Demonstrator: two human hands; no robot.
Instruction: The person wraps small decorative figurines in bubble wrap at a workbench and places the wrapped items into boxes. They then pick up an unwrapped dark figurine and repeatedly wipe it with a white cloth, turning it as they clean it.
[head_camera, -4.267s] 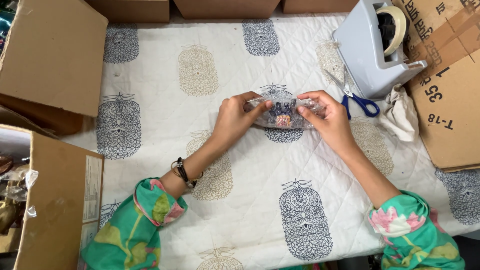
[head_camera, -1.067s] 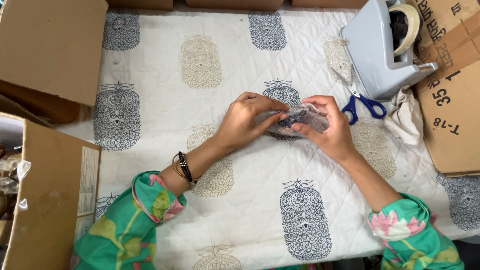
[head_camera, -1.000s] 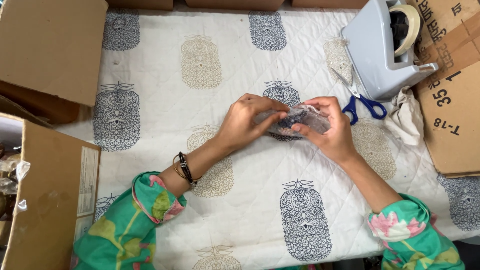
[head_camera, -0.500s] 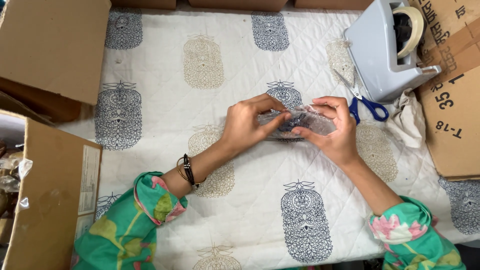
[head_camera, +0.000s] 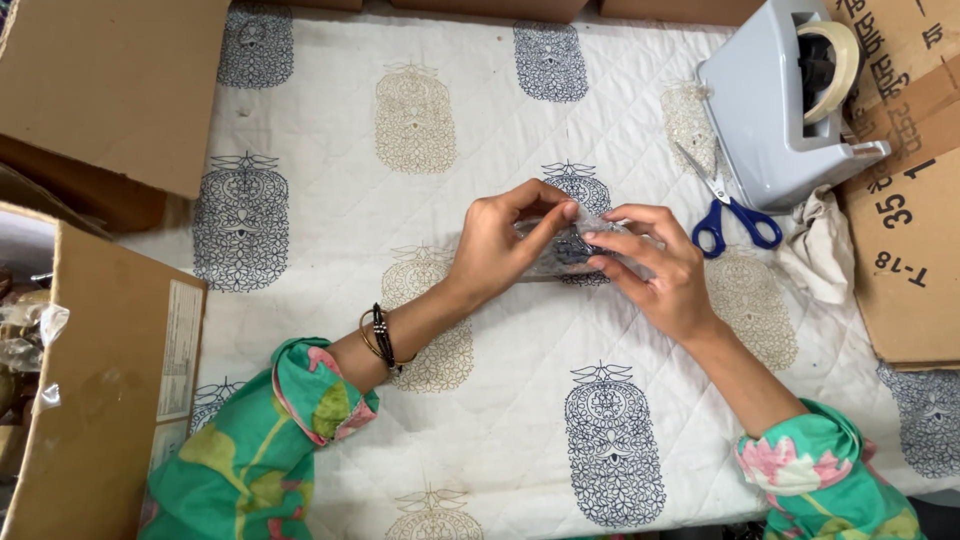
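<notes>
A small clear plastic packet (head_camera: 566, 252) with something dark and patterned inside lies between my two hands, just above the quilted white cloth (head_camera: 430, 330). My left hand (head_camera: 505, 240) pinches the packet's left and top edge with thumb and fingers. On the packet's right side my right hand (head_camera: 655, 268) presses with its fingertips and grips it. Most of the packet is hidden under my fingers. Both wrists come out of green floral sleeves, and bangles circle the left wrist.
Blue-handled scissors (head_camera: 735, 215) lie right of my hands, beside a grey tape dispenser (head_camera: 775, 115) and a crumpled white cloth (head_camera: 815, 245). Flat cardboard (head_camera: 900, 200) lies at the right. Open cardboard boxes (head_camera: 90, 400) stand at the left, another cardboard flap (head_camera: 110, 80) at the top left.
Both hands have kept hold of the packet and folded it smaller; the fingers have closed in over its middle. The view has shifted slightly.
</notes>
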